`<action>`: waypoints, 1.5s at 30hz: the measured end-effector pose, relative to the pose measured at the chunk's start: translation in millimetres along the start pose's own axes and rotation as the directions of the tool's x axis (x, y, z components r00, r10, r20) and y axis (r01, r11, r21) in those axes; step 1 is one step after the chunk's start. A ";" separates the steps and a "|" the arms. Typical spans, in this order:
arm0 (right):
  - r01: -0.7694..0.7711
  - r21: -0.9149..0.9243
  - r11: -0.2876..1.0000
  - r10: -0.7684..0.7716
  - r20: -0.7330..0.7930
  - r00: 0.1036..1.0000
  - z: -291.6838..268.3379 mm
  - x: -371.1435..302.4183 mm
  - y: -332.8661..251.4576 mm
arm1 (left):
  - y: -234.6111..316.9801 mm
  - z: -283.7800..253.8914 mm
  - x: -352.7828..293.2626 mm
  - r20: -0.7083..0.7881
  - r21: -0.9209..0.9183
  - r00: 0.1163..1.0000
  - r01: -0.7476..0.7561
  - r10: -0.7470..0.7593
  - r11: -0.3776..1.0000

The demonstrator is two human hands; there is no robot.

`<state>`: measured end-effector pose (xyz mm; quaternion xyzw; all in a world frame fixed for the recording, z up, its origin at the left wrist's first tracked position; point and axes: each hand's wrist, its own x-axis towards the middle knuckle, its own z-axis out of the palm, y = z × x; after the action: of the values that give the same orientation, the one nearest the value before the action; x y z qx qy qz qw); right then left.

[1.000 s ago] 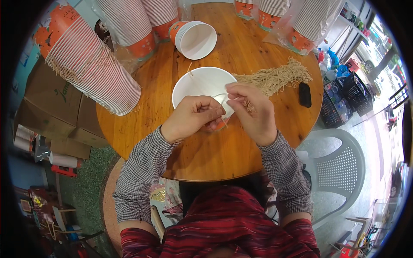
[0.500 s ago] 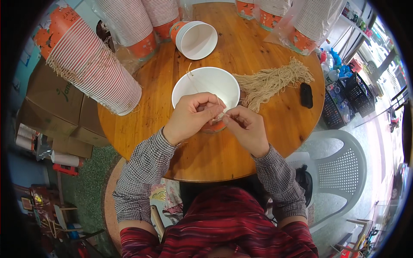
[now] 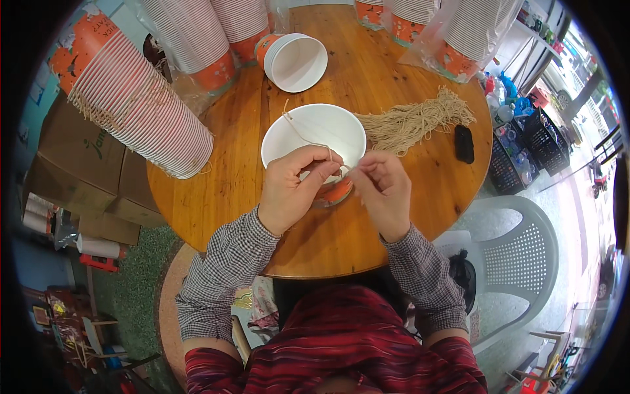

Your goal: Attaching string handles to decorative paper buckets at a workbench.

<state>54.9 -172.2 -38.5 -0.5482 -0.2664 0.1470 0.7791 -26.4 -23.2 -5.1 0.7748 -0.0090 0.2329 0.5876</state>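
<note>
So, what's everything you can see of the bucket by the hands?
The bucket looks like coated paper: round, white inside, orange showing outside below the near rim. It sits on the wooden table, mouth up. A thin tan cord emerges at the far rim and runs across the opening to the left hand. That hand and the right hand partly hide the near rim; contact is unclear.

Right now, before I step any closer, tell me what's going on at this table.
A person's left hand pinches a thin cord between its fingers at the near side of an orange cup with a white inside. The cord runs there from the far rim. The right hand is close beside it; its grip is unclear. On the wooden table, loose tan cords lie to the right, a tall stack of cups to the left.
</note>
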 end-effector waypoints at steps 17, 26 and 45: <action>0.306 -0.221 0.926 -0.292 0.094 0.952 -1.2 7.3 1.4 | 1.7 -1.1 0.6 0.055 -0.212 0.976 0.218 -0.211 0.953; 0.531 -0.636 0.560 -0.439 0.316 0.841 -21.1 6.8 -24.6 | 11.5 -20.4 -12.4 0.020 -0.269 0.960 0.274 -0.279 0.923; 0.092 -0.328 0.940 0.078 0.471 0.879 16.0 35.6 -39.9 | 5.6 -7.2 -33.2 0.076 -0.486 0.956 0.283 -0.282 0.827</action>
<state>72.2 -155.5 11.9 -0.6204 -0.4732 0.2263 0.5831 -60.1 -26.9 -10.9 0.5927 0.0463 0.1329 0.7930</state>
